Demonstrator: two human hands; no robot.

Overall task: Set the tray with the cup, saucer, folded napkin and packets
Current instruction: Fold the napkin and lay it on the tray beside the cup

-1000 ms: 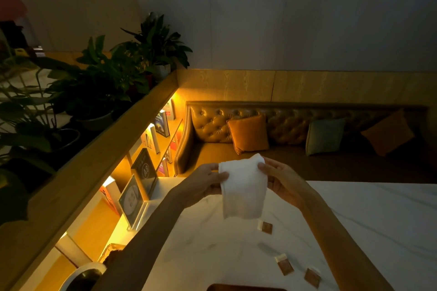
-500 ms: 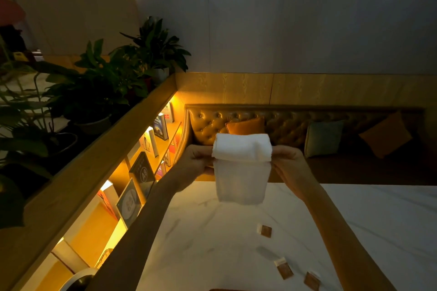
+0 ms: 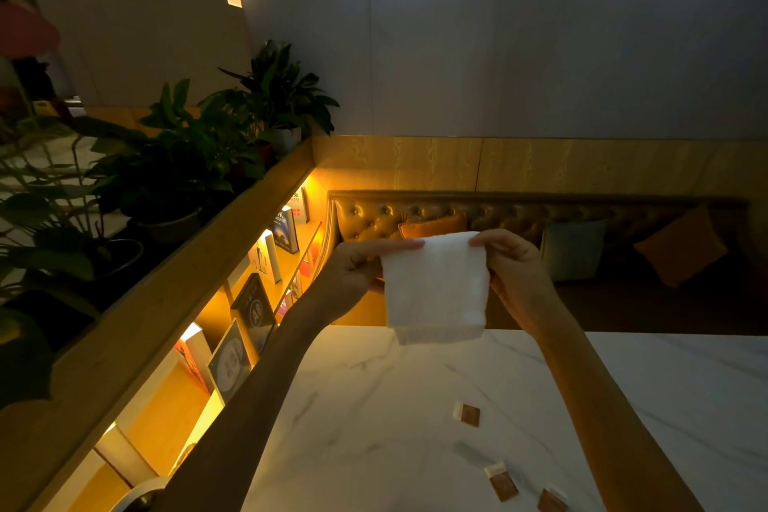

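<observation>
Three packets lie on the worktop point(image 3: 665, 387) nearest the camera: packet one point(image 3: 502, 481) and packet two point(image 3: 552, 500) at the bottom edge, packet three point(image 3: 467, 414) further in. Above them the napkin point(image 3: 435, 287) hangs in the air, clear of the marble. Left hand point(image 3: 353, 270) pinches its top-left corner, thumb laid flat along the upper edge; right hand point(image 3: 513, 268) pinches the top-right corner, fingers closed on the cloth. Both grips tight, nothing else held. Versus half a second ago: the rolled-over top fold is gone and the cloth now hangs as one flat doubled panel; hands at roughly the same height. Sofa point(image 3: 415, 216) with cushions sits beyond.
</observation>
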